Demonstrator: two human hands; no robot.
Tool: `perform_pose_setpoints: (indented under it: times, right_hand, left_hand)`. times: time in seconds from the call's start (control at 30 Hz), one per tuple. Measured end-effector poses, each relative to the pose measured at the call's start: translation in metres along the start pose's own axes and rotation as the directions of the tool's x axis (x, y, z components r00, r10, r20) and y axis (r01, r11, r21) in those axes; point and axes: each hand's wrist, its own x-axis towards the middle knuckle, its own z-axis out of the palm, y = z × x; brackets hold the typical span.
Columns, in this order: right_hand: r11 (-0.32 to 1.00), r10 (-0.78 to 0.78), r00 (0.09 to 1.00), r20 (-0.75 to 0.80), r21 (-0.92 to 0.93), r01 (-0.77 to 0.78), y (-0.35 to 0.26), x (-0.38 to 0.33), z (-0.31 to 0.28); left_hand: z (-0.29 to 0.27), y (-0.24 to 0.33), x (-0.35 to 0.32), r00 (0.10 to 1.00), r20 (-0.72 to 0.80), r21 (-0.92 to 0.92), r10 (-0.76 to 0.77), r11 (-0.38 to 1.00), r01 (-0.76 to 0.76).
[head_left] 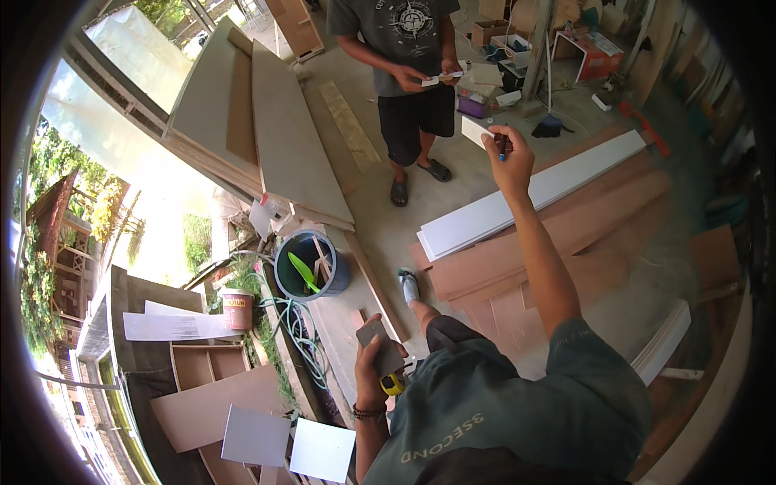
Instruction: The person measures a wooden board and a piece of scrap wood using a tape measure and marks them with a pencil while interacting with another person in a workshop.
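My right hand [512, 166] is raised at arm's length, closed round a small white rectangular piece [477, 132]. A dark pen [502, 149] with a blue end is tucked in the same fingers. Low by my body, my left hand [369, 373] grips a flat grey rectangular piece [378, 346]. A yellow tape measure [392, 383] shows just beneath that piece; whether my hand holds it or it hangs at my waist I cannot tell. Another person [412, 56] stands ahead, holding a small white piece [442, 78] in both hands.
Long white boards [533, 194] lie over brown sheets [582, 214] on the floor to the right. Large panels [299, 137] lean at the left. A blue-grey bin [338, 279] holds a green object and sticks. Near it are a hose [301, 339], a pink-and-white bucket [238, 310] and a broom [547, 125].
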Motion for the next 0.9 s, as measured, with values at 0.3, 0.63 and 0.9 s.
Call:
perform_pose_setpoints:
  times: [0.3,0.63,0.9]
  right_hand:
    - [0.809,-0.370,0.929,-0.011,-0.496,0.317,0.111,0.148,0.193]
    - [0.583,-0.312,0.899,0.307,-0.685,0.437,0.190,0.192,0.298]
    - [0.608,-0.148,0.933,0.327,-0.714,0.347,0.200,0.192,0.321]
  left_hand:
    - [-0.019,0.160,0.232,0.995,0.089,0.018,-0.052,0.999,0.051]
    - [-0.001,0.256,0.396,0.994,0.109,0.061,-0.012,0.998,0.005]
    - [0.011,0.292,0.523,0.917,0.308,0.149,-0.253,0.965,0.216]
